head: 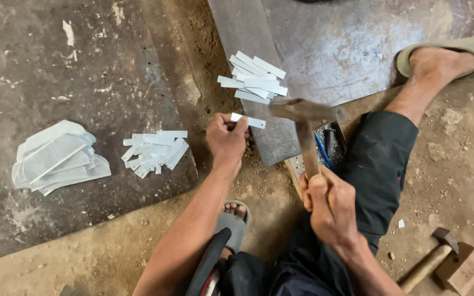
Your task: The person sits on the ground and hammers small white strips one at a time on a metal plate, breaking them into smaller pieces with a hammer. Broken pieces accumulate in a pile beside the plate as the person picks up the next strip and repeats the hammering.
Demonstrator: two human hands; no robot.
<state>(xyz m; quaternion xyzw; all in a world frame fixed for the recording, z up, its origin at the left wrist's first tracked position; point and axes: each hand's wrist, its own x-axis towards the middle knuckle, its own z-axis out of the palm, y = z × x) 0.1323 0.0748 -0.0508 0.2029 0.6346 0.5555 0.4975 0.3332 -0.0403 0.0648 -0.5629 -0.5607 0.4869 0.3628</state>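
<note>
Nearest the camera, right hand [330,205] wrapped tight around the wooden handle of a hammer [304,123], fingers fully curled; hammer head raised above the near end of a dark steel plate [248,38]. Just left of it and a little farther out, left hand [227,137] pinches one small white metal strip [249,121] between thumb and fingertips, the strip's free end lying on the plate under the hammer head. Sandalled foot [236,219] between the forearms. Second hammer [432,257] lies on the dirt at far right, near a wooden block [463,268]. Left, on a flat metal sheet [39,66]: a loose heap of strips [153,151], and beyond it a stack of larger curved pieces [56,159]. Farther up the plate, another pile of strips [253,79]. Other foot [440,63] at top right.
</note>
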